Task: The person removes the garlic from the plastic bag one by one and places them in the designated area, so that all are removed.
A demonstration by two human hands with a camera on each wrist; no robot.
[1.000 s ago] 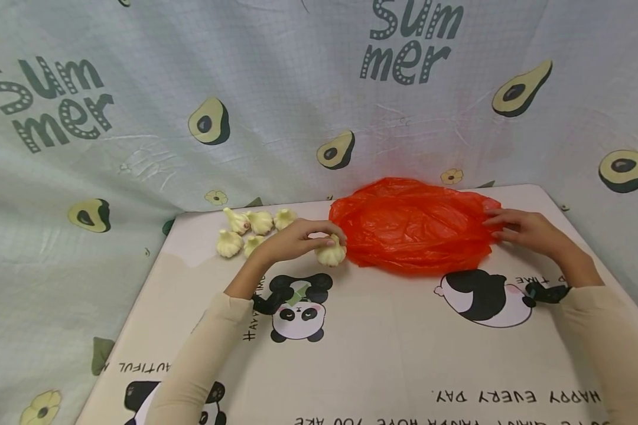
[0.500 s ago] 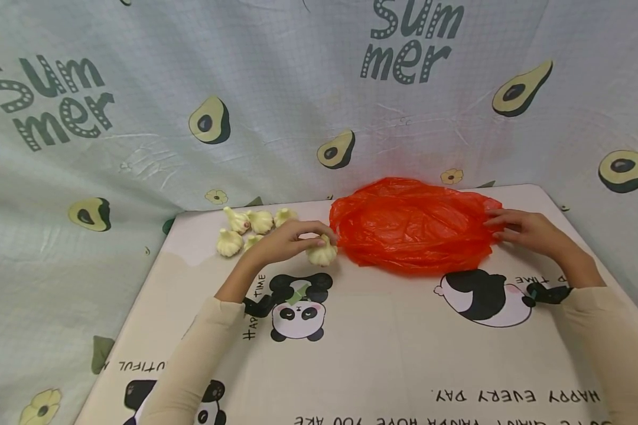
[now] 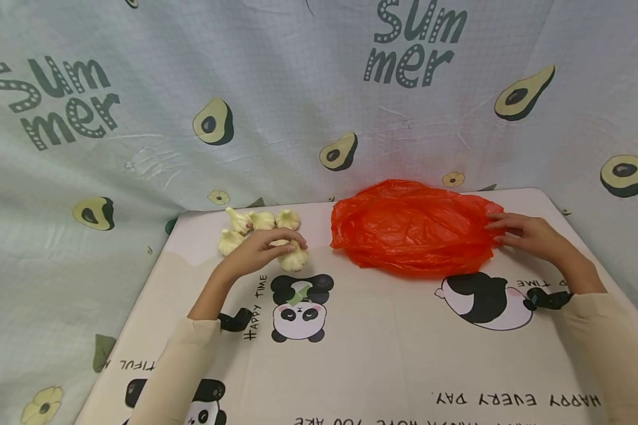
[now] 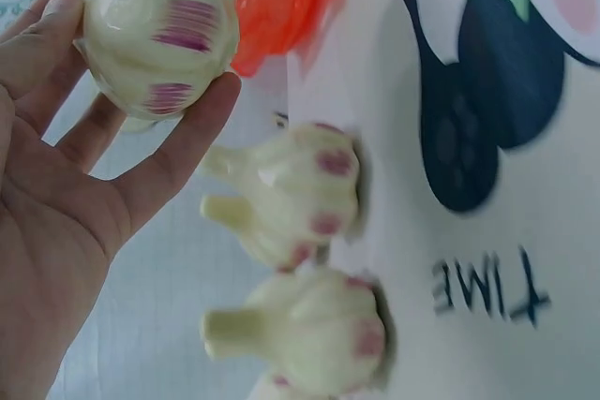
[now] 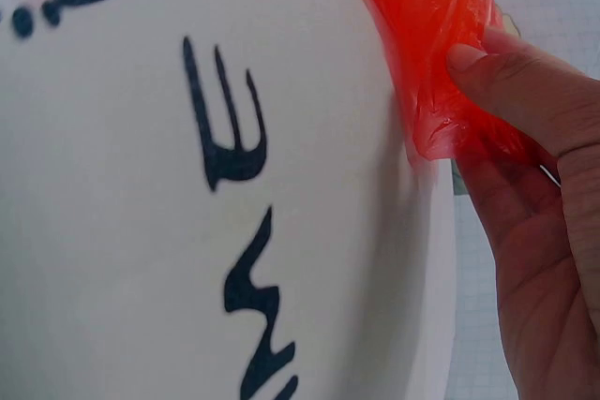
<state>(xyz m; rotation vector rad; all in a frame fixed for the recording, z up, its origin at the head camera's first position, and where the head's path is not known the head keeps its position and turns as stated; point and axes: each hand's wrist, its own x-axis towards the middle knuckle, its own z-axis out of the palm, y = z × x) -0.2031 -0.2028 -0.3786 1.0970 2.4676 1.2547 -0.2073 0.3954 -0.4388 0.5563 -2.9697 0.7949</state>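
Note:
My left hand (image 3: 255,251) holds a garlic bulb (image 3: 293,260) by thumb and fingertips, left of the red plastic bag (image 3: 412,227). In the left wrist view this bulb (image 4: 164,30) shows purple streaks on pale skin. Several more garlic bulbs (image 3: 239,221) lie grouped at the table's back left, partly hidden behind the hand; two of them (image 4: 314,330) show large in the left wrist view. At the bag's right end my right hand (image 3: 534,236) pinches the thin plastic (image 5: 427,72), thumb on one side and fingers on the other.
The table (image 3: 351,366) has a pale cover printed with pandas and lettering. A curtain (image 3: 276,88) with avocado and "summer" prints hangs behind and at both sides, close to the table's back edge.
My left hand has moved left, away from the bag and toward the other bulbs, with the garlic bulb in its fingers. The right hand has stayed at the bag's right end.

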